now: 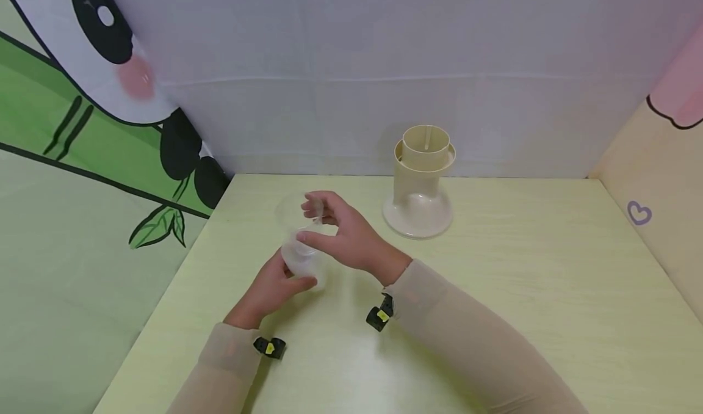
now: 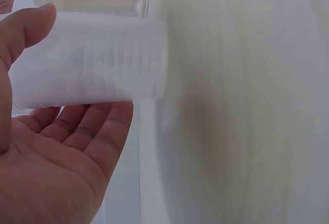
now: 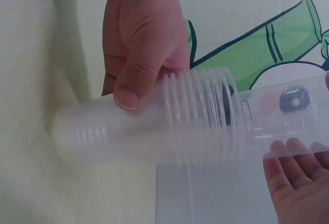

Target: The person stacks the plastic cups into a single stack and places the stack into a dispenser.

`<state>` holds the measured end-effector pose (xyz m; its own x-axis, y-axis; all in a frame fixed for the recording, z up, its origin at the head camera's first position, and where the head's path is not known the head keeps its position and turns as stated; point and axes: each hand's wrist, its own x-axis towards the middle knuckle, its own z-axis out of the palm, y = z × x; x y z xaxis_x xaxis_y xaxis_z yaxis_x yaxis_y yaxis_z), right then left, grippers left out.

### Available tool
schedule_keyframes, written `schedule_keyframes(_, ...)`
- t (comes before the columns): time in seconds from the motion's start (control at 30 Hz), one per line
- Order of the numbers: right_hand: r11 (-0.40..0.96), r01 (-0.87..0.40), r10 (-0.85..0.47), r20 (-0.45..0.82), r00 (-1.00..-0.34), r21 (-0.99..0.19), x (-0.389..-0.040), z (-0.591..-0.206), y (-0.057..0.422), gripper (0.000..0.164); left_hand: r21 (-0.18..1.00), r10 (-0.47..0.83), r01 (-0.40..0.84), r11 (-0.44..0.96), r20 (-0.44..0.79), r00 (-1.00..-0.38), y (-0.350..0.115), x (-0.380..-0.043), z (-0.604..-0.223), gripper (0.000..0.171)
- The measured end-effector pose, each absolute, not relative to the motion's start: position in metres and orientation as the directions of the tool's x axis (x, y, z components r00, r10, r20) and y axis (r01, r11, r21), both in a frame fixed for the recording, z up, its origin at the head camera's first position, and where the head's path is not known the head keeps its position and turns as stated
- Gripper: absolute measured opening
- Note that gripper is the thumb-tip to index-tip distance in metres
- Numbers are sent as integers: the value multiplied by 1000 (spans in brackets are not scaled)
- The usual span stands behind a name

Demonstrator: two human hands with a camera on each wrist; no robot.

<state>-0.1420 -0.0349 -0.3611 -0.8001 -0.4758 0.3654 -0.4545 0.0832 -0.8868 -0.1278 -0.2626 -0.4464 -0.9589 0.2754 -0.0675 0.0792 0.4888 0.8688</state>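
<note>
My left hand (image 1: 271,289) grips a stack of clear plastic cups (image 3: 133,131) from the side, thumb on one side and fingers on the other. The stack stands upright above the table, its ribbed rims bunched at the top. My right hand (image 1: 351,234) holds a single clear plastic cup (image 3: 282,116) between thumb and fingers, directly over the stack. The lower end of this cup meets the stack's top rims; how deep it sits inside cannot be told. In the left wrist view the stack (image 2: 97,59) lies between thumb and fingers.
A cream holder (image 1: 414,185) with two round tubes on a wide white base (image 1: 417,218) stands at the back of the pale table (image 1: 522,310). Behind it hangs a light curtain (image 1: 329,127); a printed cloth (image 1: 82,231) is at the left.
</note>
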Motion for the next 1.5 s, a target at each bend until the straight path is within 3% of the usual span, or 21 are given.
schedule_keyframes(1.1, 262, -342, -471, 190, -861, -902, -129, -408, -46, 71, 873, 324, 137, 468, -26, -946, -265, -122, -451, 71)
schedule_keyframes(1.5, 250, -361, -463, 217, -860, -898, -114, -421, -61, 78, 881, 357, 154, 448, -18, -934, -284, -116, -454, 77)
